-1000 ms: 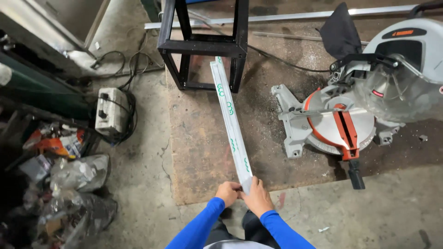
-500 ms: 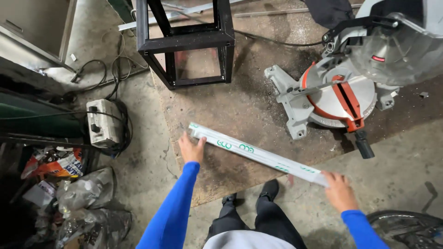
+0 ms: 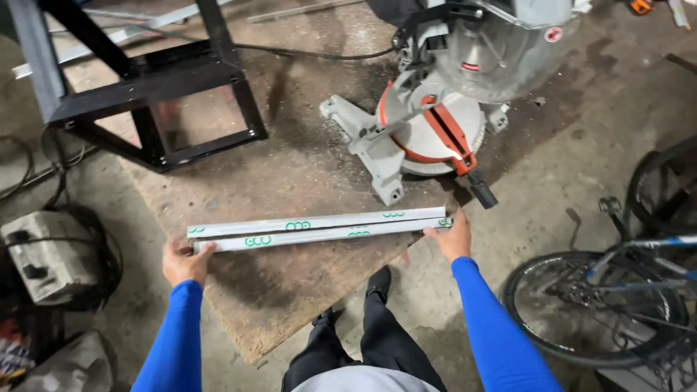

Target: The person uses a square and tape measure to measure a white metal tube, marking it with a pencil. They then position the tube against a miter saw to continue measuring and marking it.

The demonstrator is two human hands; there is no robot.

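Concrete workshop floor is seen from above, with a worn board laid across its middle. A black metal frame stands at the upper left, a bicycle lies at the right edge, and a mitre saw sits on the board's far end. A grey box ringed by cable rests at the left.

Two long white strips lie flat on the board, side by side and touching, just in front of the saw. The left hand is curled around the nearer strip's left end; the right hand is pressed against the right ends, though its fingers are partly hidden. The strips appear evened up and not yet placed on the saw.

Half a second ago only one strip could be made out, lying slanted; now both are seen, nearly level.
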